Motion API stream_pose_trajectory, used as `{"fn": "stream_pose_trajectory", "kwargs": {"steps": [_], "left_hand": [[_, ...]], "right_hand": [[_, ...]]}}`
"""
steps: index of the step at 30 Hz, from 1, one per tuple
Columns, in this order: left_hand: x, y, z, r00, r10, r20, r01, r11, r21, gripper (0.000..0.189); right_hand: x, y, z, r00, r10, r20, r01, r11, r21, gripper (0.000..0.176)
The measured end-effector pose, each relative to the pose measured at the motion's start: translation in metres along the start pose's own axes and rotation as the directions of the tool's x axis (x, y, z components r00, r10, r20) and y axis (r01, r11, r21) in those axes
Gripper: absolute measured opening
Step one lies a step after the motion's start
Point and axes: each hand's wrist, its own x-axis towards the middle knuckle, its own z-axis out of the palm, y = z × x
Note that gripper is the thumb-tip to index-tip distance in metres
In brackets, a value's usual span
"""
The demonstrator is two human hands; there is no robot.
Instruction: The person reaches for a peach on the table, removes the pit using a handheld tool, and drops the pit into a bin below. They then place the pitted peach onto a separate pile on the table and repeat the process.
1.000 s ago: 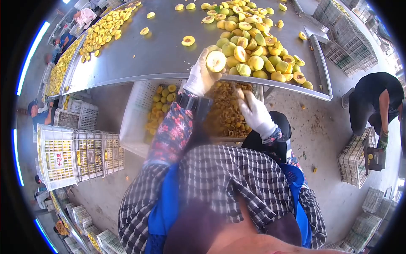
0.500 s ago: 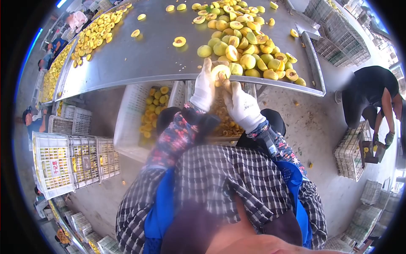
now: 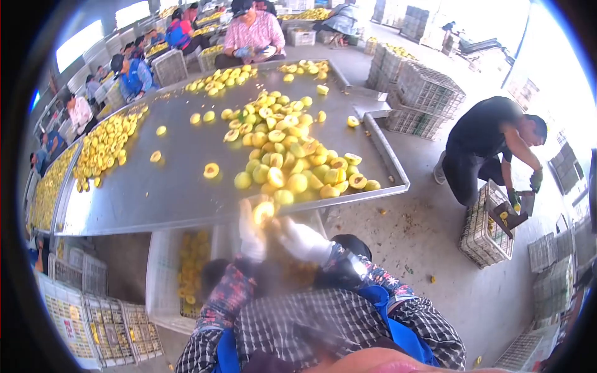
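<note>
My left hand (image 3: 251,231), in a white glove, holds up a yellow peach half (image 3: 263,212) at the front edge of the metal table (image 3: 180,214). My right hand (image 3: 303,240), also gloved, is close beside the fruit with its fingers curled toward it. Motion blur hides what those fingers hold, if anything. Just beyond my hands lies a heap of yellow-green peaches (image 3: 297,183), many cut in half with the pit cavity showing. One separate peach half (image 3: 211,170) rests cut side up to the left of the heap.
Below the table edge stands a white crate (image 3: 163,273) with peach halves in it. More peach halves (image 3: 106,149) lie along the table's left side. At right a person in black (image 3: 482,133) bends over a crate (image 3: 474,239). Another person (image 3: 255,31) sits across the table.
The view has tilted up and turned, so the far side of the table and more people show. My hands still hold the peach half together, now blurred by motion.
</note>
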Motion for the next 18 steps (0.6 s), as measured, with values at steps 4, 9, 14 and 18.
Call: {"fn": "stream_pose_trajectory", "kwargs": {"steps": [4,9,14,18], "left_hand": [[0.000,0.011,0.006,0.980,-0.199,-0.011,0.199,0.975,0.100,0.039],[-0.003,0.023,0.016,0.936,-0.344,0.078,0.331,0.933,0.144,0.042],[-0.004,0.017,0.030,0.941,-0.332,-0.062,0.335,0.940,0.067,0.036],[-0.004,0.026,0.045,0.848,-0.526,-0.061,0.518,0.848,-0.111,0.028]], "right_hand": [[0.008,0.063,0.027,0.944,-0.330,-0.002,0.324,0.928,-0.186,0.051],[-0.006,0.043,0.041,0.982,-0.172,-0.082,0.189,0.827,0.529,0.049],[-0.011,0.023,0.037,0.938,0.041,0.343,-0.346,0.121,0.930,0.030],[-0.026,0.002,0.010,0.893,0.037,0.448,-0.450,0.034,0.893,0.030]]}}
